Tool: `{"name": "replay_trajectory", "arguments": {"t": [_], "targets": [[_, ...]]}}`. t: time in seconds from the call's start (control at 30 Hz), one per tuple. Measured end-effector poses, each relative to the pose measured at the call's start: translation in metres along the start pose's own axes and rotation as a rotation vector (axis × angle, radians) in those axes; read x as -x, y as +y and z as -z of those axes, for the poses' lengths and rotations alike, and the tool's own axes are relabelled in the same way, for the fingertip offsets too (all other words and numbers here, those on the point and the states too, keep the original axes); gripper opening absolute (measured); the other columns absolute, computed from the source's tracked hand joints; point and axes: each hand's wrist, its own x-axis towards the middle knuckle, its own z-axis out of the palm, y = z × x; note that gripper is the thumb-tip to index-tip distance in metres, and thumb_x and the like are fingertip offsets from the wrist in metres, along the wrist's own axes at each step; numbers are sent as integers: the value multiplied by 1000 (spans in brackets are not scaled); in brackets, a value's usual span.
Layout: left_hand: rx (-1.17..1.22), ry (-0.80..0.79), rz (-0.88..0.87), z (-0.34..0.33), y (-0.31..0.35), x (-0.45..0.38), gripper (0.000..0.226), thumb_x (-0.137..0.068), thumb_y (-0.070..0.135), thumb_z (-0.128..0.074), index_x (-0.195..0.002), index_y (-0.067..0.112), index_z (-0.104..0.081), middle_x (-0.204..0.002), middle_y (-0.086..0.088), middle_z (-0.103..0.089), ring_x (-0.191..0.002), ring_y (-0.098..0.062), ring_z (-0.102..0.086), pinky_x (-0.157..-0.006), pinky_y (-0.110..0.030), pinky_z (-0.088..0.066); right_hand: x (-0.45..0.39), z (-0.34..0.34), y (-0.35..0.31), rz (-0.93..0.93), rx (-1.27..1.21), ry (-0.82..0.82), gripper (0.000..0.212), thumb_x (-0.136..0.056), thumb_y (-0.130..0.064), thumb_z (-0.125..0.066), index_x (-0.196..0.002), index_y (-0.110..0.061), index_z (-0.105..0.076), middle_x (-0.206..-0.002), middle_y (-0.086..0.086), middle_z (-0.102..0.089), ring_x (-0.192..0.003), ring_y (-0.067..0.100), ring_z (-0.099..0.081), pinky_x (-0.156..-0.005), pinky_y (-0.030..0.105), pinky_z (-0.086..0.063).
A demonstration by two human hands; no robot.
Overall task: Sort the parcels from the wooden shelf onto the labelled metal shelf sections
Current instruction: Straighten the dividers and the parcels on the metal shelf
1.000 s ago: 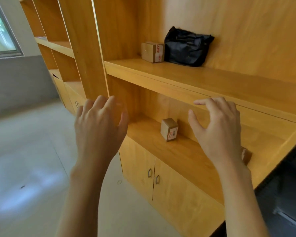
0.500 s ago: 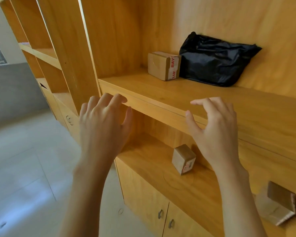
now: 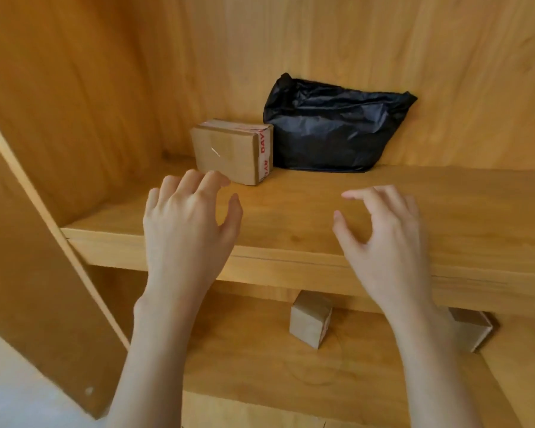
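The wooden shelf (image 3: 322, 223) is filling my whole view, warm orange boards on every side, and I am looking into its upper bay. A taped cardboard box (image 3: 233, 151) is sitting near the back, with a black plastic bag parcel (image 3: 331, 134) just beside it on its right, seemingly touching. I am holding my left hand (image 3: 187, 230) and my right hand (image 3: 383, 239) above the front edge, both empty, fingers spread and loosely curled. On the board below, a small cardboard cube (image 3: 311, 318) is standing, and another box (image 3: 470, 330) is showing partly behind my right wrist. I am judging the taped box stiff and light, best gripped across its two short ends; its tape may be slick. The bag looks soft and saggy, so I would scoop it from underneath.
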Motion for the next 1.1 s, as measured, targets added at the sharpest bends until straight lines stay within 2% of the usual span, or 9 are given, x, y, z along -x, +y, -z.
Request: {"name": "replay_trajectory", "arguments": {"t": [0.13, 0.3, 0.43, 0.6, 0.73, 0.93, 1.03, 1.1], "targets": [[109, -31, -61, -21, -19, -17, 24, -89, 29, -55, -99, 11, -67, -91, -8, -68, -83, -31, -59, -69, -37, -43, -5, -11, -9, -34, 122, 8, 27, -87, -26, -64, -109, -11, -65, -102, 6, -60, -96, 26, -52, -80, 45, -47], [181, -27, -135, -43, -26, -39, 23, -87, 28, -55, -96, 10, -67, -87, -8, -67, -78, -31, -58, -65, -36, -40, -27, -21, -10, 0, 249, -1, 25, -86, -24, -65, -108, -11, -65, -101, 6, -60, -91, 26, -52, -80, 38, -42], [185, -19, -178, -61, -30, -60, 24, -86, 28, -54, -93, 10, -67, -84, -8, -67, -73, -32, -56, -63, -36, -39, -58, -30, -5, 23, 319, -73, 30, -87, -26, -64, -113, -12, -63, -106, 6, -58, -97, 27, -52, -82, 35, -38], [131, -35, -229, -83, -26, -89, 21, -83, 24, -53, -83, 8, -65, -79, -10, -66, -71, -35, -57, -62, -38, -42, -127, -54, 9, 39, 382, -238, 53, -88, -33, -63, -134, -13, -46, -128, 8, -45, -116, 27, -44, -95, 35, -36], [83, -56, -256, -95, -24, -102, 19, -84, 22, -57, -84, 6, -67, -77, -12, -66, -70, -36, -59, -62, -37, -43, -175, -83, 29, 60, 483, -349, 78, -82, -37, -69, -145, -13, -30, -144, 14, -32, -130, 33, -31, -107, 41, -28], [66, -19, -242, -97, -24, -108, 22, -84, 26, -54, -84, 9, -68, -78, -10, -67, -73, -35, -60, -65, -39, -45, -205, -101, 51, 65, 636, -396, 113, -69, -50, -77, -153, -15, -9, -146, 20, -26, -133, 36, -25, -115, 47, -13], [54, -1, -237, -95, -25, -107, 23, -85, 26, -53, -83, 9, -67, -76, -9, -66, -75, -36, -60, -65, -39, -44, -199, -107, 50, 62, 629, -396, 113, -68, -52, -77, -151, -11, -12, -138, 20, -36, -128, 37, -30, -112, 46, -18], [60, 4, -236, -94, -24, -106, 22, -85, 25, -53, -83, 8, -66, -76, -9, -66, -75, -35, -60, -65, -39, -44, -197, -106, 49, 56, 653, -402, 105, -67, -54, -76, -146, -8, -25, -135, 19, -40, -125, 37, -32, -108, 45, -23]]}}
